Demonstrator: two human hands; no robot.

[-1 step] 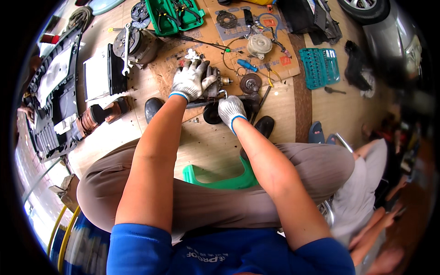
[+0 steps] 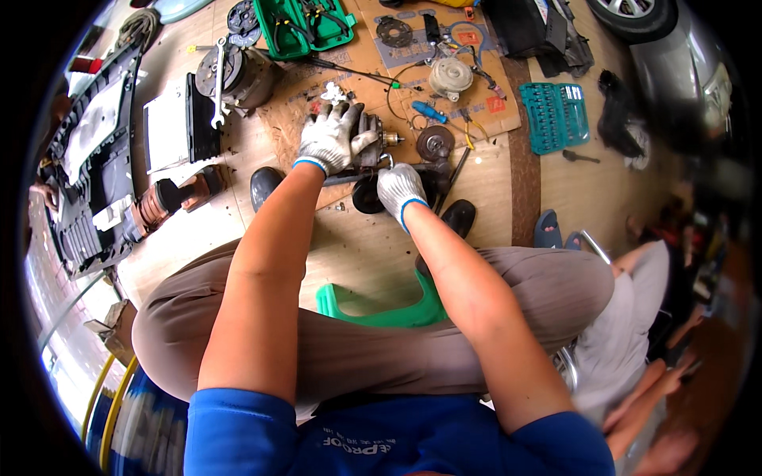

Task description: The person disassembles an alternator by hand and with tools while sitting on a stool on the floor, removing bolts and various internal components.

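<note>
My left hand [image 2: 329, 139], in a white work glove, is clamped over a grey metal motor-like assembly [image 2: 375, 136] lying on a cardboard sheet [image 2: 476, 111] on the floor. Just nearer to me, my gloved right hand [image 2: 399, 189] is closed around the handle of a dark metal wrench [image 2: 341, 180]. The wrench's ring end [image 2: 386, 161] sits against the assembly. A dark round pulley disc [image 2: 435, 143] lies immediately to the right of the assembly. I am seated on a green stool [image 2: 381, 309] with my knees spread wide.
A green tool case [image 2: 305, 28], a round white motor [image 2: 450, 77] and a blue screwdriver [image 2: 429, 111] lie beyond my hands. A teal socket set [image 2: 556, 115] is at right, a black trim panel [image 2: 87, 182] at left. Another person [image 2: 627, 317] sits at right.
</note>
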